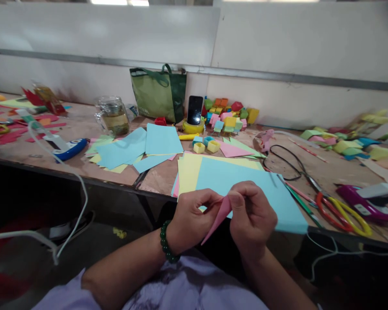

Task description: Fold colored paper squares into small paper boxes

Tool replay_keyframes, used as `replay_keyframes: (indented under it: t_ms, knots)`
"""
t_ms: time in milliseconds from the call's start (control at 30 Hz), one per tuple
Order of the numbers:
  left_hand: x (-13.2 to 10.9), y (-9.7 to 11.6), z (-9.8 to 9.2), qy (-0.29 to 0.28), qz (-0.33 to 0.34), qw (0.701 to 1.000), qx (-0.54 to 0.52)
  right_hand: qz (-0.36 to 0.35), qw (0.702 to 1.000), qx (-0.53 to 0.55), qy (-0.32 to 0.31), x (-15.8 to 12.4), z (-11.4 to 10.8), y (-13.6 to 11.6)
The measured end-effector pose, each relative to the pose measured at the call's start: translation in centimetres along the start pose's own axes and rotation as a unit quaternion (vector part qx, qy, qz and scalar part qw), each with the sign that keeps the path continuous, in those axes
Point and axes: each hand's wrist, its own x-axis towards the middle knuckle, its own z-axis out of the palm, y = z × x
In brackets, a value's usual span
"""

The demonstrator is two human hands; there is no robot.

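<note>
A folded piece of pink paper (pixel 221 217) is held between both hands at the table's front edge, its pointed end hanging down. My left hand (pixel 194 217), with a dark green bead bracelet (pixel 165 243) at the wrist, pinches the paper's left side. Closed on its upper right part is my right hand (pixel 254 215), thumb on top. Behind and under the hands lies a stack of large sheets, with a light blue sheet (pixel 245 174) over a yellow one (pixel 188 174). Small folded yellow and blue paper boxes (pixel 198 147) sit just beyond the stack.
Scissors (pixel 339 215), pens and a purple glue gun (pixel 358 204) lie at right. Further left are loose paper sheets (pixel 126 148), a glass jug (pixel 113 118) and a blue glue gun (pixel 71 148). A phone (pixel 195 110), green bag (pixel 158 94) and folded paper pieces (pixel 229 122) stand behind.
</note>
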Motion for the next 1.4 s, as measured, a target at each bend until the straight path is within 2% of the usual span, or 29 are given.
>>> replay_keyframes:
  t_ms: [67, 167, 367, 567, 800, 967, 1067, 1233, 1400]
  knots:
    - [0.1, -0.2, 0.2, -0.004, -0.026, 0.999, -0.018, -0.002, 1.0, -0.003, 0.005, 0.0, 0.1, 0.0]
    - [0.4, -0.3, 0.2, -0.039, -0.054, 0.998, -0.023, 0.003, 1.0, -0.004, 0.016, 0.1, 0.2, 0.1]
    - [0.5, -0.5, 0.0, -0.039, -0.004, 0.998, 0.044, 0.024, 0.999, -0.01, 0.021, 0.1, 0.3, 0.4]
    - [0.1, -0.5, 0.0, -0.094, -0.048, 0.994, -0.039, 0.032, 0.997, -0.023, 0.065, 0.7, 0.2, 1.1]
    - [0.3, -0.9, 0.2, -0.057, -0.048, 0.997, 0.003, 0.024, 0.995, -0.037, 0.084, 0.8, 0.5, 1.0]
    - [0.4, -1.7, 0.8, -0.019, -0.038, 0.999, -0.025, 0.028, 0.991, -0.06, 0.113, 0.9, 0.7, 1.1]
    - [0.2, -1.6, 0.8, -0.03, -0.058, 0.996, -0.055, 0.009, 0.987, -0.089, 0.135, 1.2, 0.6, 1.4]
    - [-0.2, -0.9, 0.5, -0.094, -0.065, 0.99, -0.088, 0.014, 0.987, -0.079, 0.143, 1.6, 0.3, 1.9]
    - [-0.1, -1.3, 0.7, -0.07, -0.099, 0.991, -0.063, 0.013, 0.985, -0.083, 0.152, 1.7, 0.2, 1.8]
